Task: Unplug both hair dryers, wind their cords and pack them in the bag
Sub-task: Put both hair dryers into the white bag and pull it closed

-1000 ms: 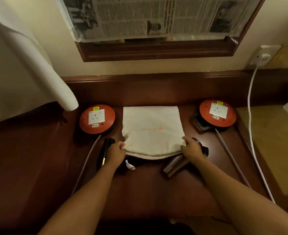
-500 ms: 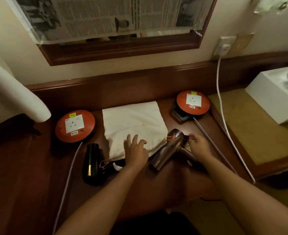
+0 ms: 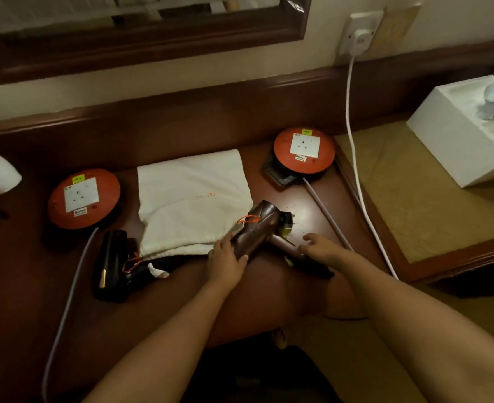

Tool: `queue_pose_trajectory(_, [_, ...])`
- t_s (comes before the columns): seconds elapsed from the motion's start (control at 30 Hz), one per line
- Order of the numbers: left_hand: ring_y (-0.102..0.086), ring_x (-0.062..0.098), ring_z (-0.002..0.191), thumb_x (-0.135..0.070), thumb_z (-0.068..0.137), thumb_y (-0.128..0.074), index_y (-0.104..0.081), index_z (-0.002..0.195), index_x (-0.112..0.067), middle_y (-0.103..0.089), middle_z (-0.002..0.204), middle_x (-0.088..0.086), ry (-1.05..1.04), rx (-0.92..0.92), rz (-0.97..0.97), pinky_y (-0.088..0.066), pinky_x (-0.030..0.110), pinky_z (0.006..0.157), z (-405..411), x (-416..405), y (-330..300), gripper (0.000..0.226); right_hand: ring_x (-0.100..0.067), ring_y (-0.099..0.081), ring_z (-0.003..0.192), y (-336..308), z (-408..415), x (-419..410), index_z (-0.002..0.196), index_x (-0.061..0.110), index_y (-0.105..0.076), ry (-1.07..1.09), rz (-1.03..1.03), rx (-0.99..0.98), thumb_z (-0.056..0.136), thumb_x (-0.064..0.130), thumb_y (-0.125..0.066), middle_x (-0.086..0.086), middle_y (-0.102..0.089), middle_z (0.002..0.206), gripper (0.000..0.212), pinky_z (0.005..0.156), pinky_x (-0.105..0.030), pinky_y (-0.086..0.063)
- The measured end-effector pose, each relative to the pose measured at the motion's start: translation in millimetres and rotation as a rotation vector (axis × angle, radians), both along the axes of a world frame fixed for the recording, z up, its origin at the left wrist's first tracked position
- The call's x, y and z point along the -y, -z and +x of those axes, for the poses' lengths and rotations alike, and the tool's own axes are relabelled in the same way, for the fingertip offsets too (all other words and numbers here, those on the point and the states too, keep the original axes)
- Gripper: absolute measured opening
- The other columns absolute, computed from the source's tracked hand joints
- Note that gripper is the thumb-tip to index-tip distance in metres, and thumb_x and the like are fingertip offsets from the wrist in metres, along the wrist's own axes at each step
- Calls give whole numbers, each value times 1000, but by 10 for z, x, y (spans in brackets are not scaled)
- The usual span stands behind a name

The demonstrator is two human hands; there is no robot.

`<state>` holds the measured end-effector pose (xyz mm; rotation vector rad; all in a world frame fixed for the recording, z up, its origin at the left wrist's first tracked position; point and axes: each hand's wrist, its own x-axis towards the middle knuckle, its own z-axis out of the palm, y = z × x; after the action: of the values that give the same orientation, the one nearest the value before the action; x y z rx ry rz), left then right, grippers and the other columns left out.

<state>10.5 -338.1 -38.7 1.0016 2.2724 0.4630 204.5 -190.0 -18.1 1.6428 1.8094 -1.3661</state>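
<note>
Two hair dryers lie on the dark wooden desk, both at the near edge of the cream drawstring bag. The bronze hair dryer rests at the bag's near right corner; the left hand grips its barrel, while the right hand rests loosely curled on its handle, grasping nothing clearly. The black hair dryer lies at the bag's near left corner, untouched. Orange socket reels flank the bag.

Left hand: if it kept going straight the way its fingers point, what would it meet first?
The left hand already touches the bronze hair dryer; its fingers point up along the barrel, so probably that dryer's rear end.
</note>
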Motion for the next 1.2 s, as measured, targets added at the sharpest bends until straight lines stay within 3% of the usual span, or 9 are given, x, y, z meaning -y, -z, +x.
queue_pose_trajectory(0.13, [-40, 36, 130, -36, 87, -66, -30, 146, -13, -43, 141, 15, -78, -6, -59, -33, 44, 108, 35, -33, 133, 73, -18, -54, 98, 100, -38, -123, 120, 21, -58, -113, -127, -30, 86, 27, -56, -5, -56, 118, 35, 80, -32, -45])
queue_pose_trajectory(0.27, [-41, 33, 130, -38, 91, -59, -30, 147, -15, -45, 141, 11, -63, -81, -82, -34, 45, 106, 32, -86, 183, 67, -16, -54, 93, 170, -34, -221, 120, 20, -55, -90, -257, -66, 89, 28, -53, -4, -56, 108, 32, 67, -29, -42])
queue_pose_trajectory(0.43, [-40, 30, 133, -36, 94, -56, -30, 147, -16, -45, 144, 9, -62, -83, -63, -32, 45, 108, 15, -117, 208, 63, -25, -61, 94, 281, 50, -299, 122, 13, -49, 121, -497, -158, 88, 35, -56, -15, -59, 112, 42, 79, -35, -50])
queue_pose_trajectory(0.53, [-42, 30, 131, -35, 93, -58, -33, 146, -15, -47, 142, 9, -64, -65, -40, -35, 45, 107, 2, -125, 219, 62, -23, -61, 84, 293, 59, -318, 118, 11, -50, 228, -640, -240, 92, 32, -51, -14, -62, 101, 33, 75, -32, -49])
queue_pose_trajectory(0.7, [-47, 30, 127, -33, 91, -61, -38, 144, -13, -51, 139, 11, -76, -36, -10, -39, 46, 105, -15, -125, 218, 61, -25, -64, 78, 373, 70, -355, 119, 5, -55, 296, -785, -295, 89, 30, -50, -16, -69, 92, 39, 74, -32, -48])
queue_pose_trajectory(0.83, [-50, 30, 124, -33, 91, -61, -39, 143, -14, -53, 136, 11, -95, 24, 17, -42, 45, 103, -7, -111, 240, 59, -23, -61, 73, 368, 120, -389, 123, 5, -53, 291, -842, -347, 80, 34, -58, -16, -66, 93, 52, 58, -29, -50])
queue_pose_trajectory(0.93, [-51, 29, 123, -28, 92, -62, -41, 142, -13, -54, 135, 12, -111, 40, 67, -42, 42, 103, 38, -93, 229, 56, -24, -60, 76, 363, 172, -379, 117, 6, -55, 256, -843, -359, 78, 35, -58, -13, -66, 91, 48, 60, -31, -49])
queue_pose_trajectory(1.07, [-46, 27, 127, -17, 91, -63, -42, 141, -10, -49, 139, 11, -82, 27, 153, -36, 35, 106, 108, -91, 195, 55, -31, -66, 87, 435, 301, -320, 131, 10, -46, 320, -1014, -518, 86, 31, -58, -21, -61, 119, 51, 57, -32, -54])
queue_pose_trajectory(1.2, [-44, 25, 129, -18, 90, -65, -42, 141, -12, -47, 141, 10, -63, 62, 162, -33, 29, 105, 142, -100, 203, 56, -27, -63, 65, 525, 405, -227, 138, 13, -39, 412, -1118, -659, 75, 24, -75, -26, -58, 119, 73, 49, -30, -53])
